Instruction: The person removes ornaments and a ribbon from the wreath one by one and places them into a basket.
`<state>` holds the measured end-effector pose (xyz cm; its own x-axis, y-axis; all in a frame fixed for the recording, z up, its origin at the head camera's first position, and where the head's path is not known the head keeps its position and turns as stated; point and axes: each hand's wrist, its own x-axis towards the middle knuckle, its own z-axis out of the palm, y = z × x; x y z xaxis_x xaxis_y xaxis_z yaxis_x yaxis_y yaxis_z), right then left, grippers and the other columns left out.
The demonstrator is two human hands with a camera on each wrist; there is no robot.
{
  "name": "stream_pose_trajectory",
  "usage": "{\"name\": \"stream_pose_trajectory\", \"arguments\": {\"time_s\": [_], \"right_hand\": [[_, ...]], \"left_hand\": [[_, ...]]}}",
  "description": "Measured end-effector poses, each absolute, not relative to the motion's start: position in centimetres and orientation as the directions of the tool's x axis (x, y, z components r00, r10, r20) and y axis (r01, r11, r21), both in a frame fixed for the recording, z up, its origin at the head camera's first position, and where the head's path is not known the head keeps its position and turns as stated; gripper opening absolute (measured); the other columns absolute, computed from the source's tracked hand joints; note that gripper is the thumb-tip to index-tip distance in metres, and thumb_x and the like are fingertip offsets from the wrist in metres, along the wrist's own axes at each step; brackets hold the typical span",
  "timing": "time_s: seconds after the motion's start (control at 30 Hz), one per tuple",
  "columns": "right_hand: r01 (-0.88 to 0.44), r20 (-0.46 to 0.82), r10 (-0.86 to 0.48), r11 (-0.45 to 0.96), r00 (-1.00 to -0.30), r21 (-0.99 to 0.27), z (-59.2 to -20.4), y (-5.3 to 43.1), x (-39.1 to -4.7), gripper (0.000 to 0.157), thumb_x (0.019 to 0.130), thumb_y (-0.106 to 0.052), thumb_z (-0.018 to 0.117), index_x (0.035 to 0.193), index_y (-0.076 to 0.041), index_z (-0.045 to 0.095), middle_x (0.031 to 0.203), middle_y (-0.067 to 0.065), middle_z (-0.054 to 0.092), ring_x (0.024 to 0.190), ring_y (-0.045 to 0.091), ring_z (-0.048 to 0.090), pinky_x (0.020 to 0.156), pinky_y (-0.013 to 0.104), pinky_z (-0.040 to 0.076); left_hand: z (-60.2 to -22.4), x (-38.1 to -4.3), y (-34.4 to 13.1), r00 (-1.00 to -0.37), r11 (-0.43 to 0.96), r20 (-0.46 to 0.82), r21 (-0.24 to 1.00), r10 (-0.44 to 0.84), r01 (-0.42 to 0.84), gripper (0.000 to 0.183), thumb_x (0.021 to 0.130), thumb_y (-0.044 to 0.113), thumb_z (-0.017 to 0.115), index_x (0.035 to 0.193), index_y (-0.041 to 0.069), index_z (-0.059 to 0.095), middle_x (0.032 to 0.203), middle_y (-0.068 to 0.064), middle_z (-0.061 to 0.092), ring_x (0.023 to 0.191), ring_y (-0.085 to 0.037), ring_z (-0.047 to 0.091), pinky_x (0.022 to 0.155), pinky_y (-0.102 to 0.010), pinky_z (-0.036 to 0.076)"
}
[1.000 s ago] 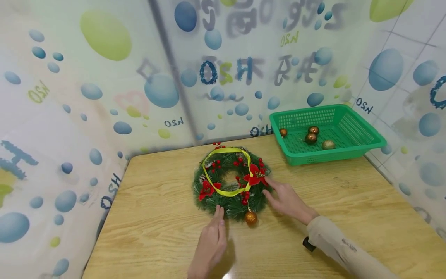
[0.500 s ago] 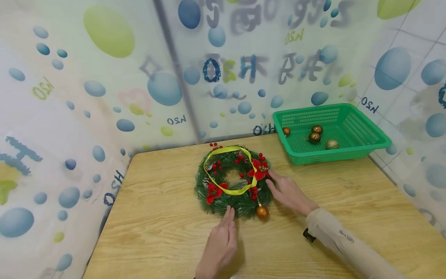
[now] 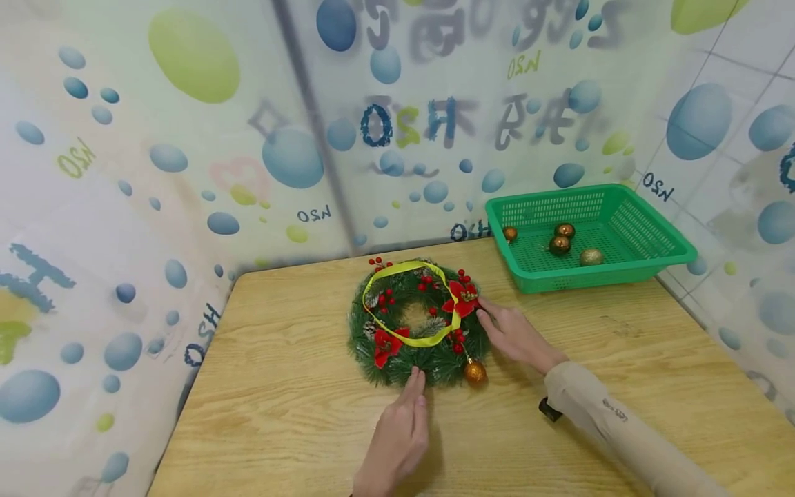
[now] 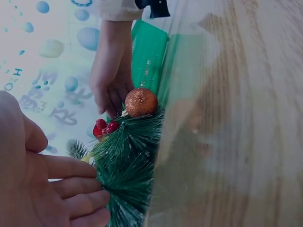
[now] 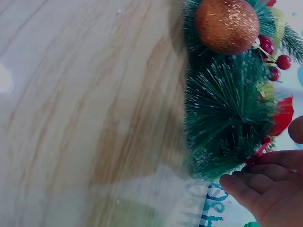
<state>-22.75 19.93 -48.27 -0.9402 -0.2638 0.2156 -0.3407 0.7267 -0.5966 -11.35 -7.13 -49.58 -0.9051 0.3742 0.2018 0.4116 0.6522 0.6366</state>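
Observation:
A green wreath (image 3: 404,362) with red flowers, red berries and pinecones lies on the wooden table. Across its top runs a loop of yellow ribbon (image 3: 417,342). An orange glitter ball (image 3: 475,372) hangs at its front right edge, seen large in the right wrist view. My left hand (image 3: 397,435) touches the wreath's near edge with straight fingers; the left wrist view shows them against the needles. At the right side, beside a red flower (image 3: 462,298), my right hand (image 3: 515,336) rests its extended fingers on the wreath's edge. Neither hand grips anything.
A green plastic basket (image 3: 596,277) stands at the table's back right, with several brown and gold balls (image 3: 560,245) in it. Behind the table (image 3: 267,386) hangs a curtain patterned with blue and green dots.
The wreath has turned slightly counterclockwise, its orange ball swinging to the right and its lower red flower shifting right. Both hands stay at its edge; the head view has shifted slightly.

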Motion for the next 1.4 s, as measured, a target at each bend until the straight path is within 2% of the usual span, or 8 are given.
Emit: {"name": "stream_pose_trajectory", "arguments": {"time_s": [0.3,0.43,0.5,0.67,0.8,1.03,1.17,1.4], "right_hand": [[-0.349,0.279,-0.22,0.716,-0.935,-0.605,-47.2,21.4,-20.9,0.045,0.109,-0.017,0.045,0.146,0.008,0.048,0.101,0.022,0.072,0.089,0.026,0.071,0.101,0.057,0.054],[-0.403,0.337,-0.242,0.71,-0.91,-0.578,-46.9,21.2,-19.7,0.042,0.105,-0.01,0.05,0.141,0.012,0.051,0.058,-0.003,0.051,0.047,0.0,0.039,0.06,0.032,0.057],[-0.429,0.35,-0.265,0.7,-0.899,-0.572,-47.1,20.8,-19.3,0.042,0.103,-0.008,0.051,0.14,0.014,0.051,0.05,-0.012,0.037,0.041,-0.005,0.017,0.042,0.021,0.039],[-0.432,0.308,-0.304,0.669,-0.902,-0.604,-47.9,19.6,-18.4,0.045,0.102,-0.006,0.052,0.141,0.016,0.048,0.047,-0.009,0.034,0.04,-0.011,0.012,0.036,0.013,0.026],[-0.442,0.309,-0.316,0.656,-0.897,-0.612,-48.6,18.8,-18.0,0.047,0.1,-0.003,0.054,0.141,0.018,0.046,0.095,0.032,0.072,0.041,-0.011,0.013,0.044,0.018,0.043],[-0.448,0.295,-0.338,0.674,-0.894,-0.587,-49.0,18.2,-17.3,0.051,0.103,-0.01,0.054,0.144,0.017,0.042,0.146,0.036,0.046,0.045,-0.007,0.025,0.103,0.051,0.054],[-0.431,0.269,-0.337,0.692,-0.902,-0.579,-48.9,17.7,-16.9,0.053,0.104,-0.013,0.054,0.144,0.018,0.04,0.148,0.037,0.043,0.098,0.029,0.073,0.11,0.056,0.045],[-0.394,0.221,-0.328,0.714,-0.919,-0.579,-49.2,17.4,-16.8,0.056,0.107,-0.02,0.05,0.146,0.019,0.036,0.151,0.038,0.037,0.141,0.047,0.04,0.115,0.058,0.041]], "left_hand": [[-46.7,-12.4,-12.4,-0.93,0.595,0.238,0.718,0.279,0.362,0.05,0.114,0.025,0.023,0.151,-0.006,0.037,0.159,-0.017,0.036,0.115,-0.022,0.069,0.119,-0.042,0.038],[-46.1,-15.1,-14.9,-0.945,0.63,0.227,0.704,0.237,0.327,0.052,0.114,0.026,0.02,0.153,-0.005,0.035,0.16,-0.017,0.035,0.097,-0.023,0.071,0.118,-0.045,0.042],[-46.3,-16.7,-15.8,-0.95,0.659,0.202,0.685,0.238,0.311,0.053,0.114,0.027,0.019,0.153,-0.005,0.034,0.16,-0.019,0.035,0.128,-0.034,0.061,0.119,-0.048,0.041],[-47.2,-19.4,-16.9,-0.966,0.678,0.114,0.694,0.232,0.244,0.057,0.114,0.031,0.016,0.156,-0.004,0.029,0.156,-0.025,0.041,0.143,-0.04,0.044,0.123,-0.052,0.031],[-48.2,-20.6,-16.9,-0.974,0.672,0.074,0.713,0.215,0.203,0.058,0.113,0.034,0.016,0.157,-0.002,0.028,0.156,-0.024,0.042,0.142,-0.042,0.045,0.124,-0.053,0.031],[-49.1,-20.7,-16.2,-0.963,0.669,0.065,0.706,0.263,0.231,0.056,0.113,0.029,0.016,0.155,-0.007,0.029,0.163,-0.023,0.027,0.151,-0.039,0.029,0.125,-0.052,0.027],[-49.3,-20.8,-15.9,-0.959,0.68,0.078,0.69,0.273,0.249,0.055,0.113,0.027,0.016,0.155,-0.007,0.029,0.163,-0.024,0.026,0.151,-0.04,0.029,0.125,-0.053,0.026],[-49.7,-20.7,-15.7,-0.962,0.685,0.084,0.686,0.261,0.246,0.055,0.113,0.027,0.016,0.154,-0.008,0.03,0.163,-0.025,0.026,0.151,-0.041,0.029,0.125,-0.053,0.027]]}}
